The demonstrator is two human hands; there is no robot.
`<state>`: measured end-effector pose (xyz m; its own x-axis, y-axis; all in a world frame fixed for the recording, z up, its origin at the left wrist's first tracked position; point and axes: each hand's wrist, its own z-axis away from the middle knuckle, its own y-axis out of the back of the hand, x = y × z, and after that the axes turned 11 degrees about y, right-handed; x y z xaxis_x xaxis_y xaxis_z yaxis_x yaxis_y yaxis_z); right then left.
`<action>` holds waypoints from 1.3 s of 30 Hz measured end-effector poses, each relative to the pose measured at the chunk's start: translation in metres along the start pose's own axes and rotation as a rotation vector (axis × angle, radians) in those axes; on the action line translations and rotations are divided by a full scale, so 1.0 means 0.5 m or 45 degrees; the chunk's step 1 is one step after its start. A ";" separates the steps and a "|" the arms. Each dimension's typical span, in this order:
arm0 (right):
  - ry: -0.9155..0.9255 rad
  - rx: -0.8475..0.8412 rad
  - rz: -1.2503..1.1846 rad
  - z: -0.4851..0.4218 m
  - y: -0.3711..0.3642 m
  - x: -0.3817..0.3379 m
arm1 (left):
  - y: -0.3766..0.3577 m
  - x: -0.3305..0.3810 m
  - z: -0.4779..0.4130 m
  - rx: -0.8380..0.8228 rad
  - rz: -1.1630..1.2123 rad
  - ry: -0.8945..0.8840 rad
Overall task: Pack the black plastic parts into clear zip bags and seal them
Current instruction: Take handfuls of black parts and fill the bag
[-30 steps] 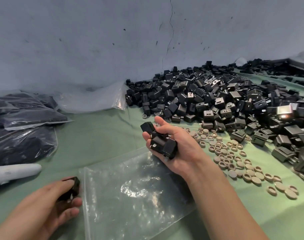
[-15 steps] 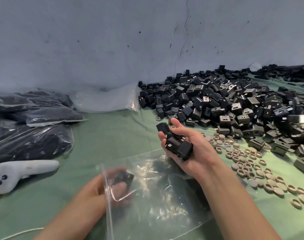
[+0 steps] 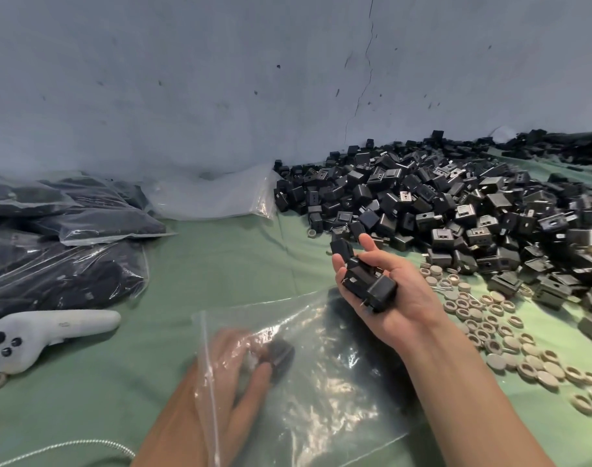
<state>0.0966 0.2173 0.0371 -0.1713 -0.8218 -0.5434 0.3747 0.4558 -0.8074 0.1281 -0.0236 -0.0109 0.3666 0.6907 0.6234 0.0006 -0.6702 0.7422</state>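
Observation:
A clear zip bag [image 3: 324, 375] lies on the green cloth at the bottom centre, its mouth facing left. My left hand [image 3: 233, 372] reaches inside the bag, fingertips on one black plastic part [image 3: 281, 356], blurred through the plastic. My right hand [image 3: 395, 298] is held palm up over the bag's far right corner, cupping several black plastic parts [image 3: 365, 281]. A big heap of loose black plastic parts [image 3: 456, 203] fills the right side against the wall.
Filled bags of black parts [image 3: 58, 251] are stacked at the left, and empty clear bags [image 3: 213, 197] lean on the wall. A white handheld controller [image 3: 48, 332] lies at the left with a cable [image 3: 65, 448]. Several beige rings [image 3: 510, 338] are scattered to the right.
My left hand carried one black part from the cloth into the bag's mouth and pushed deeper inside. My right hand kept its handful steady. The view shifted left.

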 end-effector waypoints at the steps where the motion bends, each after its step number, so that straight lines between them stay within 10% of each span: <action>1: -0.001 0.001 -0.005 0.001 0.000 0.000 | 0.004 -0.002 0.001 0.000 -0.041 -0.014; 19: 0.003 0.000 -0.171 0.002 0.009 0.016 | -0.032 0.028 -0.061 -0.330 -0.393 -0.191; 39: 0.062 0.035 -0.128 0.016 0.043 -0.009 | -0.059 0.067 -0.014 -0.148 -0.274 -0.278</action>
<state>0.1126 0.2282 0.0241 -0.2534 -0.8450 -0.4709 0.3780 0.3616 -0.8523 0.1338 0.0214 -0.0103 0.5602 0.7302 0.3912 -0.0018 -0.4711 0.8821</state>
